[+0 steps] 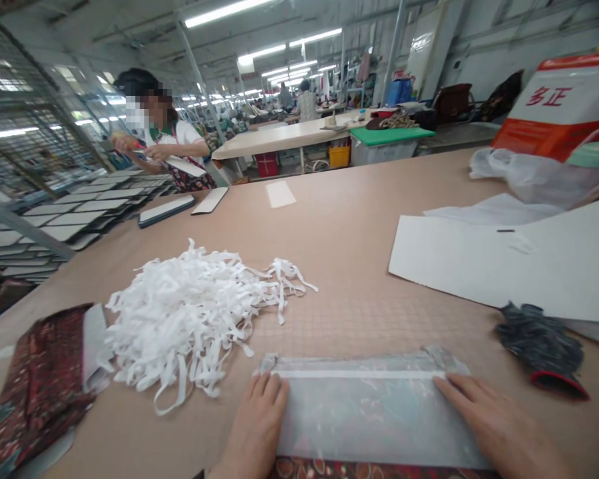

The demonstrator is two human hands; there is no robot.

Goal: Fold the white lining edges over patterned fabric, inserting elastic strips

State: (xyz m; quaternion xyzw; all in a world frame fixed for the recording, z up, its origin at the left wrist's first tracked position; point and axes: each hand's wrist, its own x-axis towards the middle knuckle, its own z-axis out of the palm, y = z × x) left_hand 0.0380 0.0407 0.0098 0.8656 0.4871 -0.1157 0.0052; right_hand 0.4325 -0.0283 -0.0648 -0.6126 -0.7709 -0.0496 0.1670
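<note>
A grey translucent fabric piece lies flat at the near edge of the table, with a white strip running across its upper part. On its left end rests my left hand, fingers laid flat at the end of the strip. My right hand lies on the right end, fingers stretched out over the fabric. Dark red patterned cloth shows under the near edge of the grey piece. To the left is a heap of white strips, and beyond it a folded dark red patterned cloth.
A dark bundled cloth and white card lie at the right, near a plastic bag and a red-and-white box. At the back left, a person holds a pale panel, beside stacked panels.
</note>
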